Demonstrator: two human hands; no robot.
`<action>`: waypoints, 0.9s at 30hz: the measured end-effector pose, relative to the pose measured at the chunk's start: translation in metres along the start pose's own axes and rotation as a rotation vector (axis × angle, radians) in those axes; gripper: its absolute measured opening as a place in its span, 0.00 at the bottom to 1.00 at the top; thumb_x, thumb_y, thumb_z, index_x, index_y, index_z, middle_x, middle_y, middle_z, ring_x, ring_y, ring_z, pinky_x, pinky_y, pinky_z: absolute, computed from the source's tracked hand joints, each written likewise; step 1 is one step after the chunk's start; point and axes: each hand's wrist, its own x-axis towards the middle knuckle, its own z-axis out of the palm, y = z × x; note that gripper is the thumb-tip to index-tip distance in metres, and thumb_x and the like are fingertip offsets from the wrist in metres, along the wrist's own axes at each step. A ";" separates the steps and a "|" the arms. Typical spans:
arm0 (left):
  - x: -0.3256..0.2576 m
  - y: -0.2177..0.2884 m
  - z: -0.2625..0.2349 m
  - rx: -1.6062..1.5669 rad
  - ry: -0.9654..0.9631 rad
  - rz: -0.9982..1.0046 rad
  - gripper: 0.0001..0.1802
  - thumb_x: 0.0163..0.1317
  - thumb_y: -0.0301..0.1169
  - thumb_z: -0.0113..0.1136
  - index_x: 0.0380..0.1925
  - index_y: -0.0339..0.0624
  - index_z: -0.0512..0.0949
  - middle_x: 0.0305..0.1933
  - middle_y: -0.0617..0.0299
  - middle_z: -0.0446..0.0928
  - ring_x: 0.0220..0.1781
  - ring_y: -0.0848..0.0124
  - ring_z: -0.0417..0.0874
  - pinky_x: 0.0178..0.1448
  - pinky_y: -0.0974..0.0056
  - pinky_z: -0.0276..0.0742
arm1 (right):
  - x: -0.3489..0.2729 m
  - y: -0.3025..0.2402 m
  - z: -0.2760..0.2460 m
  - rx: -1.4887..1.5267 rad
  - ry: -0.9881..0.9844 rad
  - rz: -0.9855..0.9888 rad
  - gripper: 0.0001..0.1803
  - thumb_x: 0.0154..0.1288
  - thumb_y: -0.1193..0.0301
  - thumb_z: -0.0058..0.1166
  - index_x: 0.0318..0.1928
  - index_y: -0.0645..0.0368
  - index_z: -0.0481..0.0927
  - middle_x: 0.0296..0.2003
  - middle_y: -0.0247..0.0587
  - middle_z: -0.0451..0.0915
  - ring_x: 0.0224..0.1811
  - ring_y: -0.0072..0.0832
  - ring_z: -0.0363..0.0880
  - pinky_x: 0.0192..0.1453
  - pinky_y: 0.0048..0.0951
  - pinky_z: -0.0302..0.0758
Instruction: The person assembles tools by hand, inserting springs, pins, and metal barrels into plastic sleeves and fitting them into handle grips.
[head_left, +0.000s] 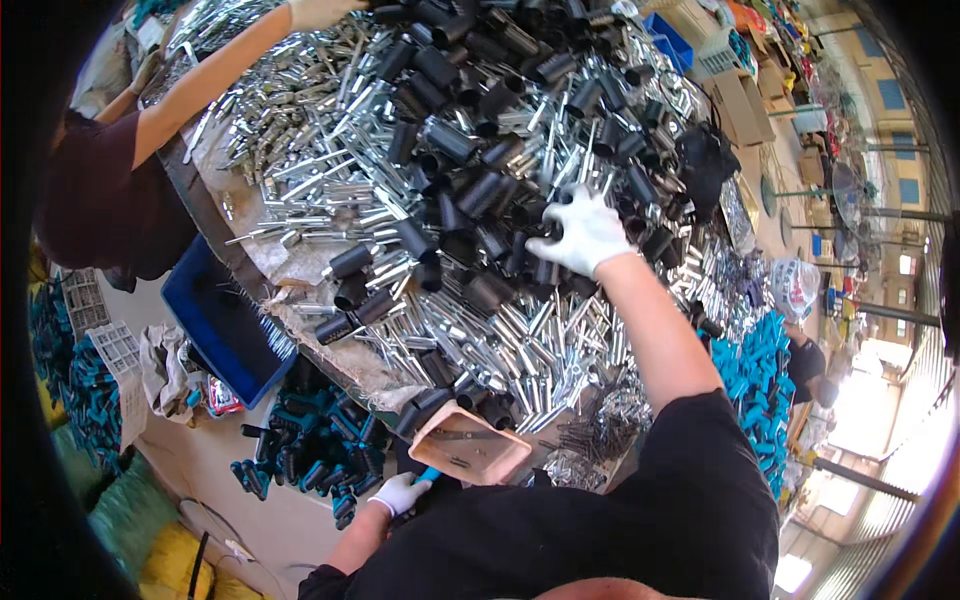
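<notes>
My right hand (583,233), in a white glove, reaches out over a big heap of black tubes (470,130) and shiny metal pins (520,345) on a table; its fingers curl over a black tube (545,270) in the heap. My left hand (400,492), also gloved in white, stays low by my body and grips a blue-handled part (429,474). Just above that hand a small tan box (470,447) sits at the table's near edge.
Another person's arm (205,85) reaches across the heap from the upper left. A blue tray (215,325) and a pile of dark teal grips (310,455) lie on the floor at left. Bright teal parts (755,380) are piled at right, cardboard boxes (740,105) farther back.
</notes>
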 end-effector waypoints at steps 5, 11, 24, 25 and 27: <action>-0.004 0.000 0.003 0.074 -0.068 -0.012 0.25 0.64 0.49 0.54 0.44 0.36 0.75 0.25 0.58 0.78 0.20 0.69 0.78 0.25 0.64 0.74 | -0.073 0.031 0.086 0.112 0.224 0.050 0.28 0.44 0.47 0.66 0.44 0.49 0.83 0.63 0.50 0.61 0.62 0.53 0.63 0.64 0.46 0.65; 0.006 -0.012 0.021 0.116 -0.143 0.016 0.23 0.64 0.48 0.53 0.46 0.38 0.74 0.25 0.57 0.77 0.19 0.69 0.78 0.23 0.64 0.74 | -0.136 0.036 0.101 0.131 -0.015 0.128 0.29 0.50 0.49 0.62 0.51 0.49 0.79 0.54 0.50 0.72 0.54 0.48 0.73 0.59 0.42 0.70; 0.019 -0.005 0.090 0.136 -0.258 -0.038 0.23 0.65 0.50 0.52 0.38 0.38 0.73 0.25 0.61 0.74 0.20 0.71 0.75 0.24 0.65 0.72 | -0.185 -0.086 0.203 0.382 0.377 -0.641 0.19 0.55 0.71 0.52 0.49 0.48 0.79 0.56 0.48 0.72 0.54 0.41 0.74 0.62 0.43 0.65; 0.024 -0.007 0.095 0.156 -0.256 -0.036 0.23 0.65 0.50 0.52 0.38 0.38 0.73 0.25 0.61 0.74 0.20 0.71 0.75 0.24 0.65 0.72 | -0.183 -0.089 0.212 0.406 0.399 -0.608 0.17 0.53 0.69 0.53 0.47 0.49 0.80 0.53 0.45 0.75 0.53 0.38 0.74 0.64 0.41 0.63; 0.034 -0.013 0.107 0.140 -0.266 -0.014 0.23 0.65 0.51 0.51 0.38 0.39 0.73 0.26 0.61 0.74 0.21 0.72 0.75 0.24 0.65 0.71 | -0.184 -0.085 0.211 0.343 0.257 -0.611 0.14 0.54 0.69 0.53 0.42 0.50 0.81 0.47 0.40 0.77 0.50 0.34 0.75 0.59 0.39 0.66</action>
